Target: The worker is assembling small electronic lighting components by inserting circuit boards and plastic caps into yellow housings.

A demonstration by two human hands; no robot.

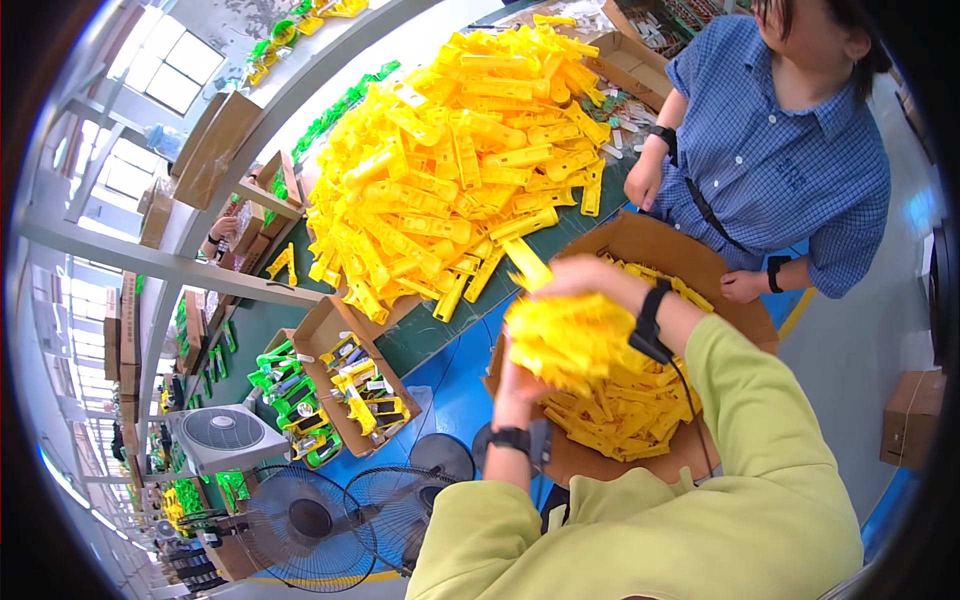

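Between my two hands is a big bunch of long yellow plastic parts (565, 345), smeared by motion, above a large open cardboard box (640, 235). My left hand (522, 382) grips the bunch from its lower left side, fingers partly hidden by the parts. Over the top, my right hand (585, 277) is closed on it, and one part sticks out toward the table. More loose yellow parts (625, 425) lie inside the box. A tall heap of the same yellow plastic parts (450, 160) covers the table just beyond.
A co-worker in a blue checked shirt (790, 130) stands at the box's far right. The green table (430, 340) carries a smaller carton (385, 350) of yellow and dark pieces. Fans (310, 515) stand at lower left, and a cable (690, 400) hangs from my right wrist.
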